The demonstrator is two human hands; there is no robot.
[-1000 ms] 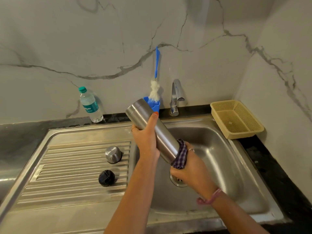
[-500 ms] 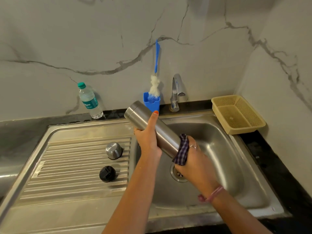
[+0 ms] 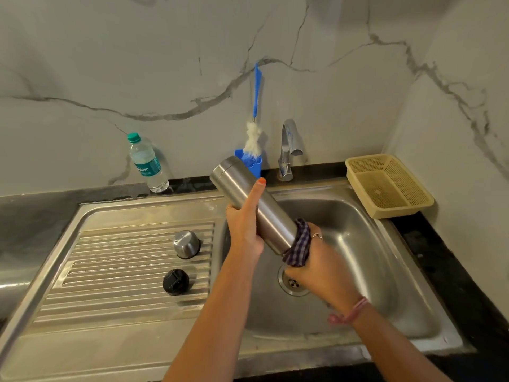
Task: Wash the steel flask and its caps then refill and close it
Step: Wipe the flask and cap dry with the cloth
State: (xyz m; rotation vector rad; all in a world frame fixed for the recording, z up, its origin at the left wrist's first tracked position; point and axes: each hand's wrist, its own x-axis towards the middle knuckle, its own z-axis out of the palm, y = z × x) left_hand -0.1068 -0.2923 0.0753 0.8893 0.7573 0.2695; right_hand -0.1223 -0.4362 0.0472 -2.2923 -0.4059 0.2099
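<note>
Here, left hand (image 3: 243, 230) gripping tilted steel flask (image 3: 253, 202), right hand (image 3: 319, 264) clutching checked cloth (image 3: 298, 248) around its lower end

Dim, even light; glare on sink (image 3: 358, 235); wide-angle edge bending.
</note>
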